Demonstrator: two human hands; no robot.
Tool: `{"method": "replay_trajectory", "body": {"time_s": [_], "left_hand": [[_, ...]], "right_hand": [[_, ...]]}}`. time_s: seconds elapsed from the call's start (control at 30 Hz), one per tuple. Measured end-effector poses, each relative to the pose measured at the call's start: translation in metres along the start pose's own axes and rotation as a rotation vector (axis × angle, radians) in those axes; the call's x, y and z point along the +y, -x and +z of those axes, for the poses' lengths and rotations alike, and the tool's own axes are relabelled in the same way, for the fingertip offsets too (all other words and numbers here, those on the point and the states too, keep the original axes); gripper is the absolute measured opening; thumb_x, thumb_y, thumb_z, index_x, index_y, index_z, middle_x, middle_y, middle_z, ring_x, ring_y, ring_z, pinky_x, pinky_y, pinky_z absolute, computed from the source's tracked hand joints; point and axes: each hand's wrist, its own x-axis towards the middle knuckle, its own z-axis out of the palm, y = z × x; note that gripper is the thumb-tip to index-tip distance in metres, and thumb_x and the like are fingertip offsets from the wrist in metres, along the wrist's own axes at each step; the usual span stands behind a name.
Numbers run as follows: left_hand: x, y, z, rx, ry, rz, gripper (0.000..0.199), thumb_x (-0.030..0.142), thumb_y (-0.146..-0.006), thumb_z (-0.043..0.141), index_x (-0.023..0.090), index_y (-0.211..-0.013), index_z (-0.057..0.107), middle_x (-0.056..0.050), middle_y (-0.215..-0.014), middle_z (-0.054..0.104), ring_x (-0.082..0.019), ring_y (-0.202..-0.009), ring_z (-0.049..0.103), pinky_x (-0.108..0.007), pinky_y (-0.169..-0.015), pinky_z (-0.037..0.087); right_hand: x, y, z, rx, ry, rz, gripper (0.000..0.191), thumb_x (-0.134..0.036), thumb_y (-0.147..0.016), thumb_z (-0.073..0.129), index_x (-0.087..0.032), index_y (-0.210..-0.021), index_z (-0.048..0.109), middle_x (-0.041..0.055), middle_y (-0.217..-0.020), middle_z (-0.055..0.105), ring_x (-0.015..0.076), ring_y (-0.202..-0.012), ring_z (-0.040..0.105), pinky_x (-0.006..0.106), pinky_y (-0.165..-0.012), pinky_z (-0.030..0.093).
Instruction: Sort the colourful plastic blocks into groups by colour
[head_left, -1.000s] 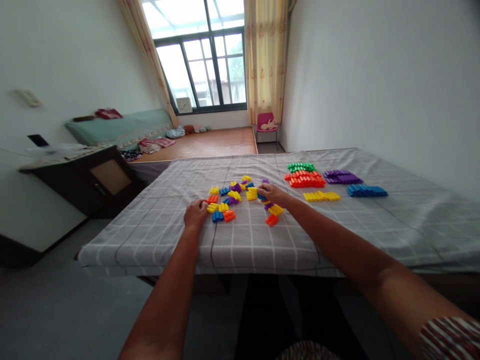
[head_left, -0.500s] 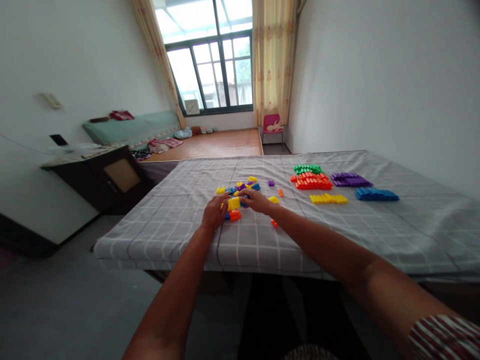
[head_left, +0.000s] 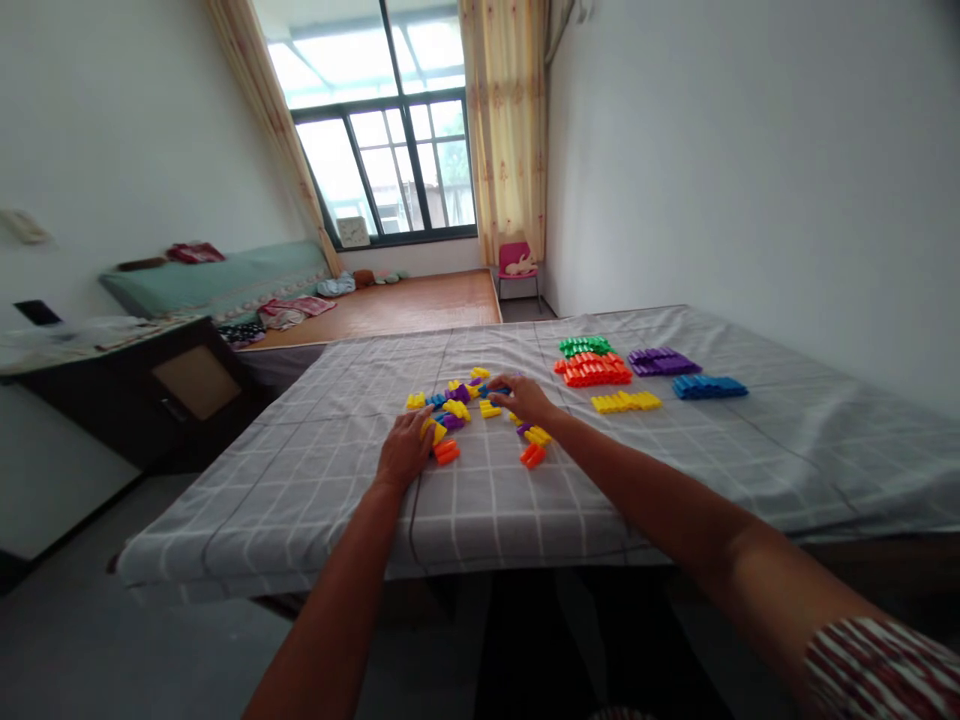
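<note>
My left hand (head_left: 406, 446) rests on the table with its fingers stretched forward, against a yellow plastic building block (head_left: 436, 431). My right hand (head_left: 526, 402) is bent down over the pile, its fingers closed at a blue block (head_left: 495, 397) that they partly cover. Between and around the hands lie loose blocks: purple (head_left: 453, 423), yellow (head_left: 457, 409) and orange (head_left: 447, 453). Below my right wrist are a yellow block (head_left: 538, 436) and another orange block (head_left: 532, 456).
On the right of the checked tablecloth (head_left: 480, 520), blocks lie grouped by colour: green (head_left: 586, 346), orange (head_left: 594, 370), purple (head_left: 664, 362), yellow (head_left: 626, 401) and blue (head_left: 709, 387). A dark cabinet (head_left: 142, 400) stands left; a pink chair (head_left: 517, 275) is beyond.
The view has shifted, so the room sits further left. My hands have moved apart, uncovering blocks between them. Small pieces formerly scattered to the right now lie nearer my right wrist.
</note>
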Motion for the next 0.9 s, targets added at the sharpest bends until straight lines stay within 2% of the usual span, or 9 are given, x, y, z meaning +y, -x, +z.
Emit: {"method": "replay_trajectory", "body": {"time_s": [0.17, 0.3, 0.4, 0.53, 0.63, 0.77, 0.9], "left_hand": [[-0.005, -0.003, 0.0, 0.079, -0.016, -0.11, 0.041, 0.037, -0.096, 0.035, 0.018, -0.125, 0.056, -0.011, -0.124, 0.06, -0.025, -0.116, 0.051, -0.043, -0.102, 0.043], [-0.007, -0.004, -0.001, 0.094, -0.016, -0.153, 0.041, 0.037, -0.096, 0.033, 0.017, -0.121, 0.058, -0.011, -0.12, 0.061, -0.025, -0.113, 0.052, -0.043, -0.102, 0.043], [-0.007, -0.003, -0.003, 0.092, -0.026, -0.158, 0.04, 0.037, -0.096, 0.032, 0.018, -0.119, 0.059, -0.011, -0.118, 0.062, -0.025, -0.112, 0.053, -0.042, -0.102, 0.042], [-0.007, -0.004, -0.006, 0.104, -0.051, -0.186, 0.04, 0.036, -0.096, 0.03, 0.019, -0.115, 0.061, -0.01, -0.115, 0.063, -0.024, -0.111, 0.054, -0.041, -0.102, 0.042], [-0.008, -0.004, -0.006, 0.077, -0.059, -0.194, 0.041, 0.036, -0.096, 0.029, 0.02, -0.112, 0.062, -0.009, -0.114, 0.063, -0.024, -0.112, 0.054, -0.04, -0.102, 0.042], [-0.009, -0.005, -0.007, 0.047, -0.065, -0.202, 0.041, 0.037, -0.095, 0.028, 0.019, -0.111, 0.062, -0.009, -0.115, 0.063, -0.024, -0.112, 0.054, -0.04, -0.103, 0.041], [-0.009, -0.006, -0.009, 0.029, -0.07, -0.201, 0.042, 0.037, -0.095, 0.029, 0.017, -0.11, 0.062, -0.011, -0.114, 0.063, -0.024, -0.111, 0.054, -0.041, -0.102, 0.041]], "right_hand": [[0.059, 0.014, -0.057, 0.083, 0.148, 0.219, 0.019, -0.023, -0.088, 0.055, -0.016, -0.1, 0.068, 0.0061, -0.095, 0.072, 0.0152, -0.086, 0.066, 0.024, -0.076, 0.049], [0.085, 0.035, -0.077, 0.035, 0.352, 0.294, 0.019, -0.025, -0.087, 0.056, -0.017, -0.097, 0.07, 0.0072, -0.093, 0.073, 0.0173, -0.086, 0.066, 0.025, -0.076, 0.048], [0.089, 0.046, -0.085, -0.001, 0.413, 0.3, 0.023, -0.033, -0.089, 0.054, -0.019, -0.096, 0.071, 0.0078, -0.095, 0.073, 0.0195, -0.089, 0.065, 0.026, -0.076, 0.047], [0.09, 0.051, -0.099, -0.004, 0.305, 0.216, 0.027, -0.033, -0.089, 0.053, -0.019, -0.105, 0.07, 0.0064, -0.103, 0.072, 0.0179, -0.092, 0.065, 0.026, -0.079, 0.047], [0.091, 0.055, -0.107, -0.128, 0.264, 0.198, 0.032, -0.035, -0.08, 0.065, -0.021, -0.109, 0.071, 0.0054, -0.103, 0.072, 0.0197, -0.092, 0.066, 0.027, -0.078, 0.048], [0.085, 0.059, -0.105, -0.256, 0.303, 0.198, 0.04, -0.029, -0.071, 0.073, -0.025, -0.11, 0.071, 0.0038, -0.104, 0.073, 0.0226, -0.092, 0.067, 0.028, -0.076, 0.048], [0.079, 0.057, -0.099, -0.245, 0.317, 0.188, 0.04, -0.044, -0.071, 0.075, -0.024, -0.105, 0.073, 0.0056, -0.1, 0.073, 0.0243, -0.091, 0.067, 0.029, -0.075, 0.048]]}}
